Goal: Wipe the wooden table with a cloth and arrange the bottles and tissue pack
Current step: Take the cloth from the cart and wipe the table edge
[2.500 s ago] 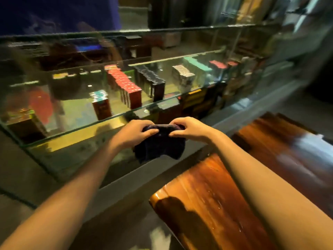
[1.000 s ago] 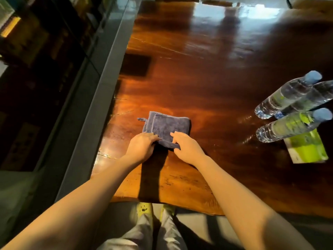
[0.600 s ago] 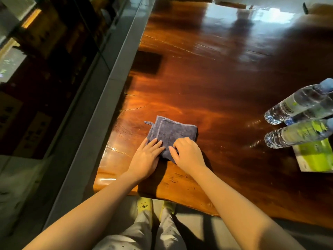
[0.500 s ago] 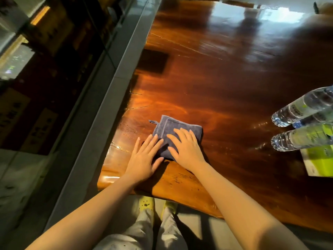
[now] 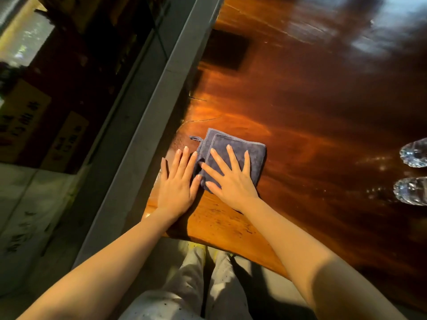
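Note:
A folded blue-grey cloth (image 5: 223,140) lies flat near the left front corner of the glossy wooden table (image 5: 300,107). My right hand (image 5: 230,181) rests flat on the cloth with fingers spread, pressing it down. My left hand (image 5: 176,183) lies flat on the wood beside it, fingertips touching the cloth's left edge. The bases of two clear water bottles (image 5: 414,155) (image 5: 411,192) show at the right edge, lying on the table. The tissue pack is out of view.
A grey ledge (image 5: 147,112) runs along the table's left side, with a glass display cabinet (image 5: 69,88) beyond it. The table's front edge is just below my wrists. My trouser legs (image 5: 196,285) stand under it.
I carried the cloth from the glass cabinet to the table and laid it down. Both hands have since flattened out, the right one sliding fully onto the cloth. The view shifted left, cutting off the bottles.

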